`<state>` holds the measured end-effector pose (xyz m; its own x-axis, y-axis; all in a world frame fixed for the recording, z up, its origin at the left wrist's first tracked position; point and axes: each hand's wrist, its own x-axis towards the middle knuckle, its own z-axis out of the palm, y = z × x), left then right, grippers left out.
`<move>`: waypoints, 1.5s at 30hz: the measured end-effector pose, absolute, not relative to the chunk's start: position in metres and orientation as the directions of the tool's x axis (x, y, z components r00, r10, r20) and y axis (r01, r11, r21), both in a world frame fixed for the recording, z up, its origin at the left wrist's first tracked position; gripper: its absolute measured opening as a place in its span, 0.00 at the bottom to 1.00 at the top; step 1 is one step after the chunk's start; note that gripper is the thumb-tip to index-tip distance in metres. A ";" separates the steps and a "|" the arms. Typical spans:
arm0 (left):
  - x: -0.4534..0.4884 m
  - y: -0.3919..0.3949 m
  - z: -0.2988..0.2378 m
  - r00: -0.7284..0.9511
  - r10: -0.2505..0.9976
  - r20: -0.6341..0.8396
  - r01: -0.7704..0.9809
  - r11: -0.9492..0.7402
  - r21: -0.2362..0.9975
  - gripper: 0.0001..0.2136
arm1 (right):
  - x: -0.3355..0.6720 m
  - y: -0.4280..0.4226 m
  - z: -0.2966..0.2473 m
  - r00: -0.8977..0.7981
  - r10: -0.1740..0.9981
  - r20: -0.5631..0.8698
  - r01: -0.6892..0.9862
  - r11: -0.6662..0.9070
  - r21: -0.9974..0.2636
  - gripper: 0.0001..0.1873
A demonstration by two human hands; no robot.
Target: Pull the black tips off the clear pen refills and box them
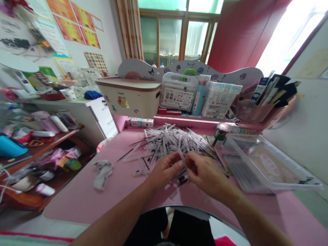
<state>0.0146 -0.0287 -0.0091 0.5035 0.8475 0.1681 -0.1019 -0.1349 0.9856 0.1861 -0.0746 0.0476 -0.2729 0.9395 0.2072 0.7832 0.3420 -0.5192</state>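
Note:
My left hand (167,168) and my right hand (201,171) meet at the near edge of a heap. Fingers of both are pinched around a thin, translucent white tube (180,154) that points up and away from me. The fingertips partly hide its lower end. Behind them spreads the loose heap of similar white tubes and thin black sticks (166,140) on the pink desk (115,194). Small black pieces (182,179) and clear scraps (173,194) lie just below my hands.
At right, a clear plastic box (294,186) stands by a row of grey rods (239,171). A jar (220,132) stands beside the heap. Crumpled tissue (102,174) lies at left. A shelf behind carries a lidded bin (130,97), marker cases (178,94) and a pen holder (256,109).

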 end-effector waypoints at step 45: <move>0.006 -0.019 -0.007 0.251 0.941 0.229 0.000 -0.236 0.972 0.12 | 0.189 -0.045 0.008 -0.201 0.928 0.313 0.191 0.350 -0.917 0.01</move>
